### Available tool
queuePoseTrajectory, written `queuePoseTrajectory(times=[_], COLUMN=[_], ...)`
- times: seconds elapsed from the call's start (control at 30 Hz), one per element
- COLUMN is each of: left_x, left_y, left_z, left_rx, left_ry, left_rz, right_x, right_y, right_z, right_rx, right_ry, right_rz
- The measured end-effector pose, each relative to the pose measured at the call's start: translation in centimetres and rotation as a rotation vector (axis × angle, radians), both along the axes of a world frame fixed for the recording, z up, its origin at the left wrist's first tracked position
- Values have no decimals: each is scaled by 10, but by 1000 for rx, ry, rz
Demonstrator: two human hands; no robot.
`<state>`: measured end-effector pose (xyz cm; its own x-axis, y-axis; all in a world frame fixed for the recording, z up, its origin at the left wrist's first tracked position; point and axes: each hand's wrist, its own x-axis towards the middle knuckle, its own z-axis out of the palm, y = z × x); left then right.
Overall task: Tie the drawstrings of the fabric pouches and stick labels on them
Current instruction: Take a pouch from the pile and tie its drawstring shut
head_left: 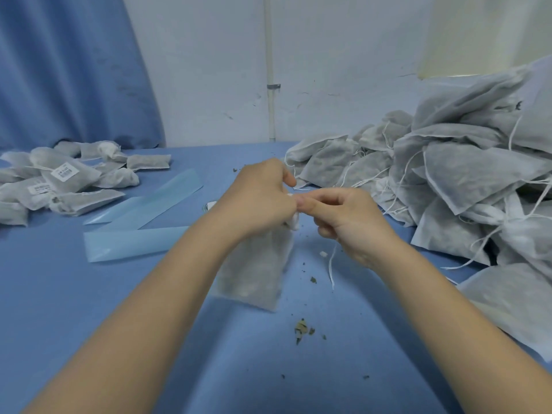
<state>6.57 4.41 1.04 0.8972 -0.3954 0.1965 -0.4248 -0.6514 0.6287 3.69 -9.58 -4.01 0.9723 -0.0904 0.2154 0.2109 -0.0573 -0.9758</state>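
Grey non-woven fabric makes up the pouch [255, 270] that hangs between the two forearms, its gathered neck up at the fingers and its filled body dangling just above the blue tabletop [149, 294]. The left hand [263, 195] is curled round the bunched neck, gripping it. The right hand [346, 216] meets it there with finger and thumb pinched on the white drawstring [331, 265], whose loose end trails down below the palm.

Judging by how it sags and blurs, the pouch is light and entirely limp, with loose dried contents that shift inside; bits of herb debris [303, 330] lie scattered on the tabletop, so the weave or the mouth probably sheds when squeezed. The body offers nothing firm to hold. The neck, where the cloth is gathered thick, is the sensible place to take it, and the string wants a fingertip pinch close to the knot, as it is thin and likely to slip.

To the right rises a pile of untied pouches [463, 180] with strings hanging out; to the left lie finished pouches [68, 177], some bearing white labels [64, 172]. Pale blue backing strips [140, 243] rest near them. This pouch carries no label that I can see.
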Motion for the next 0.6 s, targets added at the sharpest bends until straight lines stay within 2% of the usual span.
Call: queuePoseTrajectory(times=[0.1,0.2,0.27,0.43,0.53,0.6], left_x=[-1,-1,-2,-4,-1,0], left_y=[0,2,3,6,11,14], left_z=[-1,-4,-10,-35,-46,-47], left_rx=[97,171,136,-168,-60,-81], left_ry=[-42,-35,2,116,-21,-66], left_rz=[-32,-74,-80,-76,-106,-131], right_x=[-4,-5,-5,-3,0,0], right_y=[-3,-6,-8,-12,-9,-7], right_z=[2,3,4,-3,-8,-9], right_rx=[-88,-204,-211,-251,-258,-206], right_ry=[35,65,95,123,138,169], right_rz=[77,61,65,73,25,-2])
